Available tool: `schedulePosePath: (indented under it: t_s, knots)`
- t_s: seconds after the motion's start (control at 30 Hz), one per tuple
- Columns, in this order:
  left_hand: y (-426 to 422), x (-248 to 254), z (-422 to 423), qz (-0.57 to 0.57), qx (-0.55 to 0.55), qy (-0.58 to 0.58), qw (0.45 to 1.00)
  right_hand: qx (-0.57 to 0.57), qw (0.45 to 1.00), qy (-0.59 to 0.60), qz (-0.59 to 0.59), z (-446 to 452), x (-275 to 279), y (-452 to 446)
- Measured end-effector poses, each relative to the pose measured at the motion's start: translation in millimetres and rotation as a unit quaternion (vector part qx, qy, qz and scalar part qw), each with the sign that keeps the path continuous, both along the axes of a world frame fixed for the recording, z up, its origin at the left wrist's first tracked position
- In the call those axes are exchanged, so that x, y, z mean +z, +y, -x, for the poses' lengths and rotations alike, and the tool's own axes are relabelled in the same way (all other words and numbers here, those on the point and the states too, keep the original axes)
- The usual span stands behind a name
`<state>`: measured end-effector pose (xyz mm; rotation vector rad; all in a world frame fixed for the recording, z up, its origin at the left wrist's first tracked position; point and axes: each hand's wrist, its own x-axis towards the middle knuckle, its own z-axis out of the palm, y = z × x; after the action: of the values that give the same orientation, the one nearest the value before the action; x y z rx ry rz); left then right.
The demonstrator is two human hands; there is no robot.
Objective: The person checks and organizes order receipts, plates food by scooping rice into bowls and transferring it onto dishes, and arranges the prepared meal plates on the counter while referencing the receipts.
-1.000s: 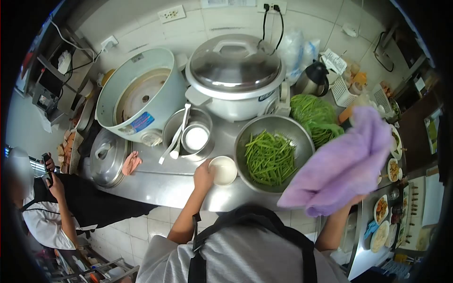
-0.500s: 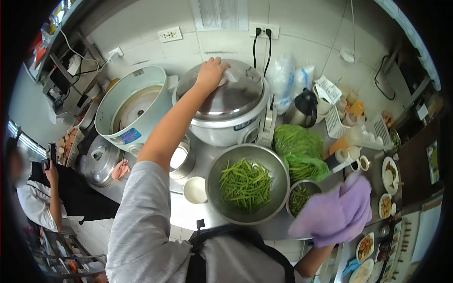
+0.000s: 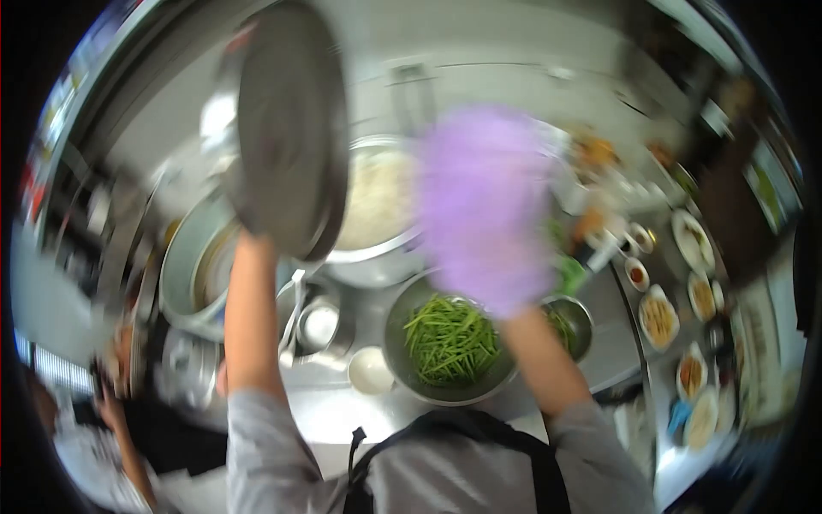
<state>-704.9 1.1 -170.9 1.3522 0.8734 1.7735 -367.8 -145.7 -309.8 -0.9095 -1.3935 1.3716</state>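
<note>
Holding the lid [image 3: 291, 128] on edge, the left hand [image 3: 251, 245] is raised at about 10 o'clock in the view. Its fingers are hidden behind the lid, so how tightly they curl cannot be told. The lid's long axis runs nearly from 12 to 6 o'clock, its lower end slightly toward 5; the dark underside faces 3 o'clock, the bright outer side 9 o'clock. In the view it overlaps the left edge of the open cooker [image 3: 368, 272], which contains white food [image 3: 375, 193].

The right forearm [image 3: 544, 360] reaches toward 11 o'clock into a blurred purple cloth [image 3: 484, 197]. The cloth covers the right hand; how far it is open, and its exact hold, cannot be told. The cloth's long axis is roughly 12 to 6 o'clock.

Below the cooker, toward 5 o'clock, sits a large steel bowl [image 3: 507, 370] with green stalks [image 3: 449, 338]. A white cup [image 3: 371, 372] is just beside its 8 o'clock side, with a steel pot [image 3: 342, 330] toward 10 o'clock, and a small steel bowl [image 3: 580, 324] near 2 o'clock. A co-worker [image 3: 111, 420] stands at 8 o'clock in the view.
</note>
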Motion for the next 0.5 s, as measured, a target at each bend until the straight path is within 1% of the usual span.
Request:
schedulePosePath:
  t_s: [0.03, 0.07, 0.1, 0.13, 0.2, 0.27, 0.3, 0.33, 0.37, 0.4, 0.43, 0.47, 0.5]
  knots:
    - [-19.6, -5.4, 2.3, 0.005, -0.013, 0.0, 1.0, 0.126, 0.992, -0.006, 0.002, 52.7, 9.0, -7.8]
    - [-37.5, -13.5, -0.8, 0.013, -0.03, 0.001, 0.999, 0.184, 0.981, -0.028, -0.057, 101.0, 43.7, -26.5]
    - [-58.3, -25.0, -2.8, 0.023, -0.041, 0.0, 0.999, 0.092, 0.939, -0.014, -0.332, 134.4, 76.9, -47.8]
    - [-82.2, -39.4, 0.9, 0.033, -0.044, -0.003, 0.998, 0.04, 0.895, -0.21, -0.393, 145.5, 68.0, -55.4]
    - [-132.5, -64.2, 15.6, 0.049, -0.031, -0.003, 0.998, -0.028, 0.879, -0.24, -0.411, 150.4, 52.6, -43.3]
    - [-180.0, -84.5, 22.7, 0.057, -0.012, -0.004, 0.998, -0.138, 0.801, -0.318, -0.487, 148.3, 47.8, -14.6]
    - [-200.8, -91.8, 20.8, 0.058, -0.005, 0.001, 0.998, -0.107, 0.83, -0.322, -0.442, 148.6, 58.8, 1.5]
    - [-218.4, -96.9, 17.9, 0.057, 0.0, 0.004, 0.998, -0.137, 0.86, -0.281, -0.404, 153.3, 70.6, 2.8]
    - [-232.4, -100.3, 16.2, 0.057, 0.007, 0.005, 0.998, -0.198, 0.844, -0.183, -0.463, 168.4, 75.9, 9.0]
    - [-245.0, -102.7, 15.4, 0.055, 0.017, 0.008, 0.998, -0.215, 0.789, -0.2, -0.54, 180.6, 95.2, 1.8]
    - [-257.8, -104.8, 19.8, 0.051, 0.034, 0.009, 0.998, -0.17, 0.795, -0.179, -0.554, 199.2, 112.2, -24.4]
    - [-271.1, -106.0, 26.5, 0.048, 0.062, 0.014, 0.997, -0.125, 0.8, -0.155, -0.566, 217.3, 117.0, -54.2]
    - [-286.1, -107.0, 36.9, 0.045, 0.096, 0.018, 0.994, -0.025, 0.795, -0.11, -0.595, 236.5, 106.4, -79.8]
